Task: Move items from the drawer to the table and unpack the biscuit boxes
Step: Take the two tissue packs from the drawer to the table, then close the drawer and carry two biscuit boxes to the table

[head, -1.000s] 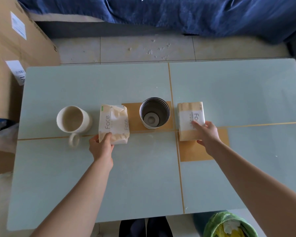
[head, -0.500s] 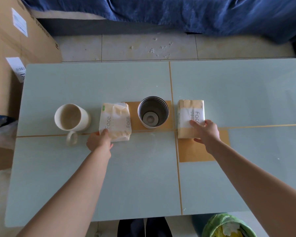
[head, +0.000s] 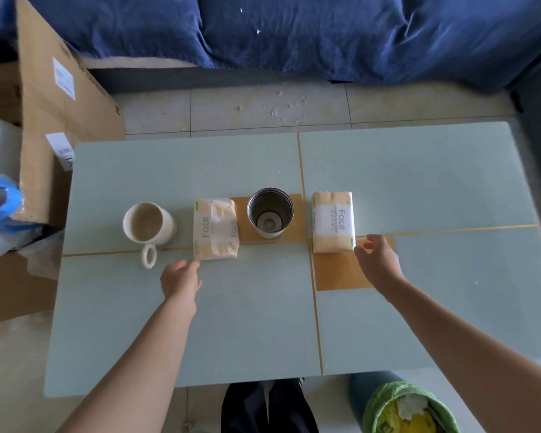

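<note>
A dark blue sofa cover (head: 294,35) fills the far edge of the view, above a tiled floor (head: 263,107) scattered with white crumbs. A large cardboard box (head: 60,120) stands at the left, against the corner of the pale green surface (head: 185,323), which is crossed by thin yellow seams and brown tape patches. Four things stand in a row across its middle. From the left: a cream ribbed mug (head: 149,225), upright, its handle pointing toward the person; a crumpled tissue pack (head: 215,230) marked "Face", lying flat with its long axis running away from the person; an upright steel cup (head: 270,212) on a brown patch; and a second, smoother tissue pack (head: 333,221), also flat, with its long axis running front to back. The left hand (head: 181,279) hovers at the near left corner of the crumpled pack, fingers loosely curled and holding nothing. The right hand (head: 377,260) lies just beside the near right corner of the smooth pack, fingers relaxed and gripping nothing. A green-lined waste bin (head: 403,407) sits below the near edge.
</note>
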